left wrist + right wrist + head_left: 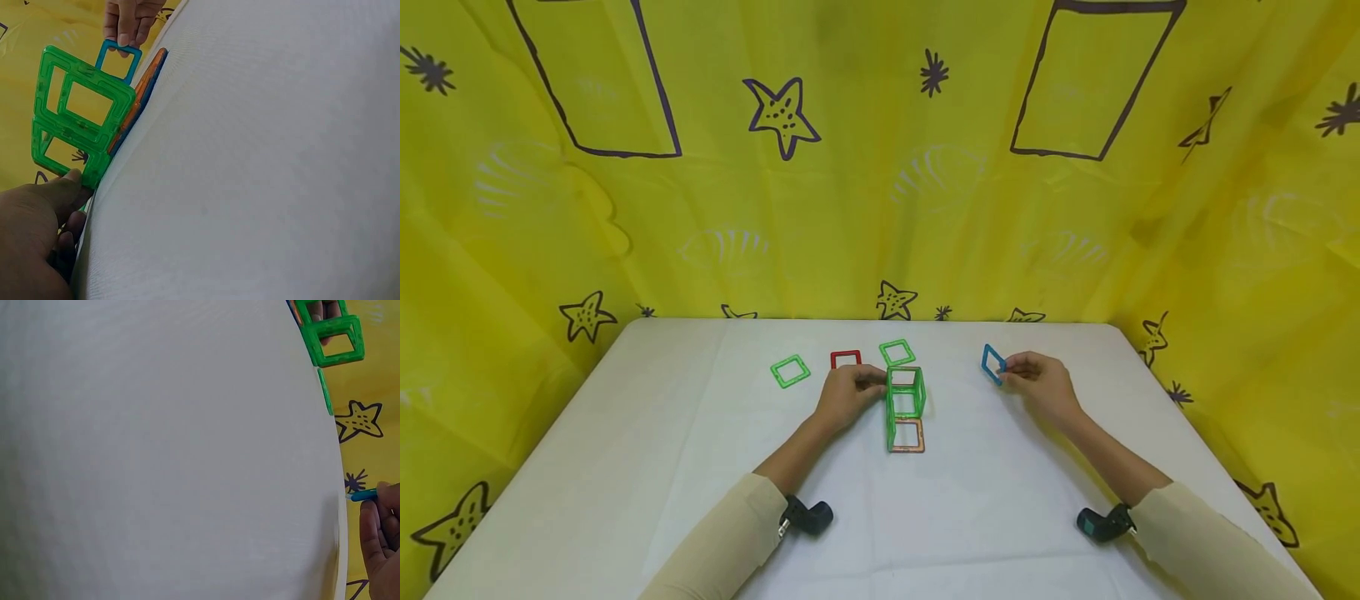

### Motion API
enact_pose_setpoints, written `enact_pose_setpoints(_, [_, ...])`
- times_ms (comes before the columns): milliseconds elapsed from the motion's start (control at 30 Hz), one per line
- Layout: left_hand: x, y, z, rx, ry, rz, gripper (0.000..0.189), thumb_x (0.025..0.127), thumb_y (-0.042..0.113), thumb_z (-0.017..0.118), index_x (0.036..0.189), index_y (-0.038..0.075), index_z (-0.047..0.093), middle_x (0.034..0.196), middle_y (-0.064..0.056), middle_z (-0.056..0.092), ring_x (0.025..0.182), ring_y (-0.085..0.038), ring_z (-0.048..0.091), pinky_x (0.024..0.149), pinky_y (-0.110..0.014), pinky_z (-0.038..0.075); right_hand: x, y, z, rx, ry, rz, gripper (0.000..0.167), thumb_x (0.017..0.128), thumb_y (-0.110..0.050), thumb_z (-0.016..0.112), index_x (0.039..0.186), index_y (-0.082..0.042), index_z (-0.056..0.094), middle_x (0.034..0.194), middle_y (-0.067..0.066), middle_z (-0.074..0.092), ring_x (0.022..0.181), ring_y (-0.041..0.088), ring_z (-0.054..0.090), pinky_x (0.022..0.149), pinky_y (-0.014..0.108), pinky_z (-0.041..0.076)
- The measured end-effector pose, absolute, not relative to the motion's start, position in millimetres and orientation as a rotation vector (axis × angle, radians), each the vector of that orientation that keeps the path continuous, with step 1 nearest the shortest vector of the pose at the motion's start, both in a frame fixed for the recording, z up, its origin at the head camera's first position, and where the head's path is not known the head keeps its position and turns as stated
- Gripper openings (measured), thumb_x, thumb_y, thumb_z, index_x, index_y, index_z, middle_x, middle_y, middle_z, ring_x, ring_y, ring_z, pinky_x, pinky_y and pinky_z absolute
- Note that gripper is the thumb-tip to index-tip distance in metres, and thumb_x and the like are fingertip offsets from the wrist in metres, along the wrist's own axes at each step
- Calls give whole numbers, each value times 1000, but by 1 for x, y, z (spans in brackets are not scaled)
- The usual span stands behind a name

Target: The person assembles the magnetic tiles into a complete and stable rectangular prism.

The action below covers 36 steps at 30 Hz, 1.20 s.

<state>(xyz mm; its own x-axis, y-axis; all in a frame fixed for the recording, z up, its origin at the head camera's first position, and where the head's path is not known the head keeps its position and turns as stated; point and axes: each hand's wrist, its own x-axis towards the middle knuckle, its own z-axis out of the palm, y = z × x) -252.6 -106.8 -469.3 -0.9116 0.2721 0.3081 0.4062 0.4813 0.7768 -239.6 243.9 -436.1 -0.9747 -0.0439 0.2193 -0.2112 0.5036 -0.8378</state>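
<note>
A small structure of green square magnetic tiles [904, 404] stands mid-table, with an orange tile [908, 450] flat at its near end. My left hand [850, 396] is at its far left side; in the left wrist view the thumb [73, 175] presses a lower corner of a green tile [90, 150], the other fingers partly hidden behind. Off to the right, my right hand [1043, 382] pinches a blue square magnetic tile [987, 353] by one edge, held tilted and apart from the structure. The right wrist view shows that blue tile [364, 495] edge-on between thumb and fingers.
Behind the structure lies a loose green tile [897, 363]. A red tile [846, 353] is partly covered by my left hand, and another green tile [790, 384] lies farther left. A yellow patterned curtain [842, 208] hangs along the far edge of the white-covered table [985, 517].
</note>
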Motion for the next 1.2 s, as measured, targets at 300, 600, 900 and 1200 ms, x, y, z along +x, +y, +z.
enact_pose_setpoints(300, [-253,-106,-471,-605,-2568,-1394,17,91,3,81,108,2,80,101,-5,79,90,-17,72,81,-33,57,-228,234,-438,249,-2607,1519,21,91,1,80,105,11,70,97,16,73,83,13,68,72,19,54])
enact_pose_setpoints(600, [-253,-106,-470,-609,-2570,-1386,17,91,4,81,109,2,80,102,-5,79,89,-16,71,80,-31,56,-215,219,-440,304,-2605,1638,21,89,2,82,103,11,69,96,15,74,80,16,71,69,21,55])
enact_pose_setpoints(900, [-252,-107,-470,-596,-2574,-1387,17,91,3,81,108,3,81,102,-5,79,89,-16,71,80,-31,56,-204,208,-439,339,-2640,1643,17,88,3,82,99,8,69,93,12,74,79,17,71,69,23,56])
enact_pose_setpoints(1200, [-253,-106,-469,-584,-2587,-1384,17,91,3,81,108,3,81,102,-5,79,90,-17,71,81,-33,56,-193,197,-438,363,-2673,1683,18,88,1,83,99,5,70,94,10,74,80,20,69,70,24,56])
